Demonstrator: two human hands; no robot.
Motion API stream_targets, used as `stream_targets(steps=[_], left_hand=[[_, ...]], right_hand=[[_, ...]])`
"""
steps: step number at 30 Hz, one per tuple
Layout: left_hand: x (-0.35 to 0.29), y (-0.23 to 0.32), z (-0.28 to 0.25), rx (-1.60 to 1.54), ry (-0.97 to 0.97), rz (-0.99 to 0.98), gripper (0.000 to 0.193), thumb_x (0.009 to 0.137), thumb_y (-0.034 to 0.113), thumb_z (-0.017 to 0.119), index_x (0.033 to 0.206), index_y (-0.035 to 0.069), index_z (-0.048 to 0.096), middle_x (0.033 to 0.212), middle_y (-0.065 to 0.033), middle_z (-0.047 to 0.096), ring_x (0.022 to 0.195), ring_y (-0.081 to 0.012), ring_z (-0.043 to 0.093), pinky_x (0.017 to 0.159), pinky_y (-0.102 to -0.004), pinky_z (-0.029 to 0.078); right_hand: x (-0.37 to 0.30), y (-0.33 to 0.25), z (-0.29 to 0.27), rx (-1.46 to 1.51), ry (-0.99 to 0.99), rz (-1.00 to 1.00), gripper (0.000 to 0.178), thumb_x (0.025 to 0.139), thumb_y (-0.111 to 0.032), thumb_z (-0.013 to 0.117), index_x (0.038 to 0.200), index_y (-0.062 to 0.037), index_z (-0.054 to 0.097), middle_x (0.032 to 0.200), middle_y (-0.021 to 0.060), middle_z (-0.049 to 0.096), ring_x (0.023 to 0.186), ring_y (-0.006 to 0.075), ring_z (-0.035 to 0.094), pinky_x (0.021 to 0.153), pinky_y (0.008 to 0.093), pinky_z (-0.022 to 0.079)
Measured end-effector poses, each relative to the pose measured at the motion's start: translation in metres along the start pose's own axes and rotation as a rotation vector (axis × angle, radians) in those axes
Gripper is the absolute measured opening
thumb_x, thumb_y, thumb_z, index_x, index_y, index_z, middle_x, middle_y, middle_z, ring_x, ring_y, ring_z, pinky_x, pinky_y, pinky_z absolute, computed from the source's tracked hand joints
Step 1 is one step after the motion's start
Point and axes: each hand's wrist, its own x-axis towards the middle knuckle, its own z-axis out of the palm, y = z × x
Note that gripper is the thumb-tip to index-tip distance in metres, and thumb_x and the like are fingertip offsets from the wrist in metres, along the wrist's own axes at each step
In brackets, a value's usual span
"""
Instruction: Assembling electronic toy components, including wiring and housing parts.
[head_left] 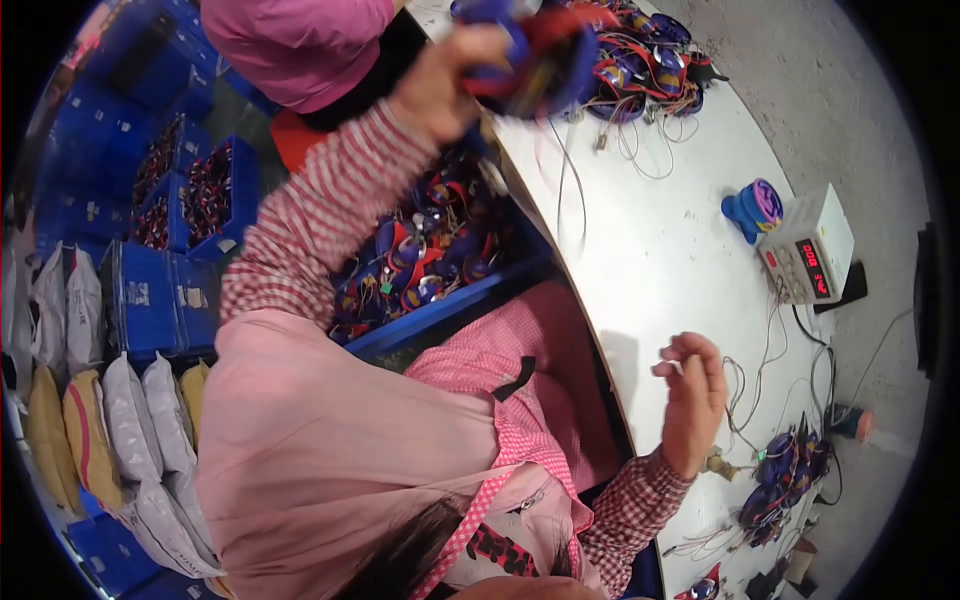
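Observation:
My left hand [450, 75] is raised over the table's far left edge, closed round a blue-and-red wired part [550, 60]. Motion smears that part, so its exact shape is unclear; thin wires hang from it. My right hand [693, 395] hovers above the white table [660, 260] with nothing in it, its fingers loosely bent and apart. Beyond the left hand lies a heap of similar blue-and-red wired parts [655, 70]. Below my left forearm, a blue crate [460, 302] beside the table holds many more of them.
A power supply [812, 255] with a lit red display stands by the wall, next to a blue-and-purple roll [755, 208]. More wired parts [785, 475] and loose cables lie at the right. Another person in a pink top [300, 50] sits at far left. Blue bins [160, 295] and sacks [130, 420] line the left.

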Motion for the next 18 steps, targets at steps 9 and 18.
stream_targets(steps=[9, 18], left_hand=[[0.171, -0.096, -0.173, 0.529, 0.281, -0.063, 0.04, 0.067, 0.018, 0.078, 0.101, 0.003, 0.063, 0.095, -0.0085, 0.065, 0.084, -0.0159, 0.062, 0.078, -0.029, 0.049], [0.23, -0.216, -0.264, 0.943, -0.297, -0.028, 0.047, 0.088, 0.038, 0.053, 0.123, 0.006, 0.055, 0.118, -0.009, 0.057, 0.109, -0.0182, 0.052, 0.093, -0.0298, 0.04]], right_hand=[[0.003, 0.06, 0.011, -0.034, 0.008, 0.366, 0.016, 0.088, -0.008, 0.057, 0.1, 0.0021, 0.058, 0.086, 0.0052, 0.06, 0.074, 0.0111, 0.055, 0.069, 0.0236, 0.045], [-0.013, 0.064, 0.004, -0.239, 0.143, 0.29, 0.021, 0.088, -0.016, 0.062, 0.101, 0.0002, 0.058, 0.086, 0.0019, 0.06, 0.077, 0.0063, 0.052, 0.067, 0.0213, 0.044]])
